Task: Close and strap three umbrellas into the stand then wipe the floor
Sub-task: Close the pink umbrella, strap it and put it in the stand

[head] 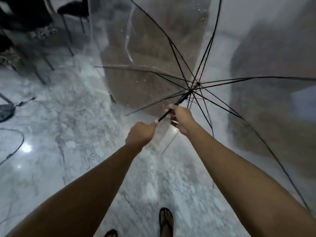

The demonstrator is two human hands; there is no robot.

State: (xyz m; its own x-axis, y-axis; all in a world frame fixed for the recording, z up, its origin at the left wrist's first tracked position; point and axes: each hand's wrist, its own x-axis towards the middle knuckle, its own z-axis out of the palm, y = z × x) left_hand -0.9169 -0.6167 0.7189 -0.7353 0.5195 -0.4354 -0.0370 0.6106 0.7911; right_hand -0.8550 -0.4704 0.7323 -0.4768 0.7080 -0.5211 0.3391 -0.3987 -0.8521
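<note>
There is one umbrella (pixel 183 97) here, and it is open. Its cover is clear, with small water drops on it. Its thin ribs are black and spread out from the middle, to the left, right, near and far. It is held up in the air, in the middle and right of the scene, tipped so the inside faces the person.

Two hands hold its one black stick. The left hand (pixel 139 134) is nearer, at the low end of the stick. Its fingers are curled tight round the stick, like a fist. The right hand (pixel 183 119) is a bit farther up the stick, just beside the left hand but not touching it. Its fingers are curled round the stick too. Both arms are bare and reach out from the near side.

The floor (pixel 77 134) is shiny grey and white stone. Two feet stand on it at the near edge, each in one black sandal (pixel 166 219).

One dark cable (pixel 17 142) lies in a curve on the left. Above it, at the left edge, is one round dark thing, and I cannot tell what it is. Far left are dark chairs (pixel 73 7) with thin legs, too blurry to count. A big brown shape shows through the clear cover, far away.
</note>
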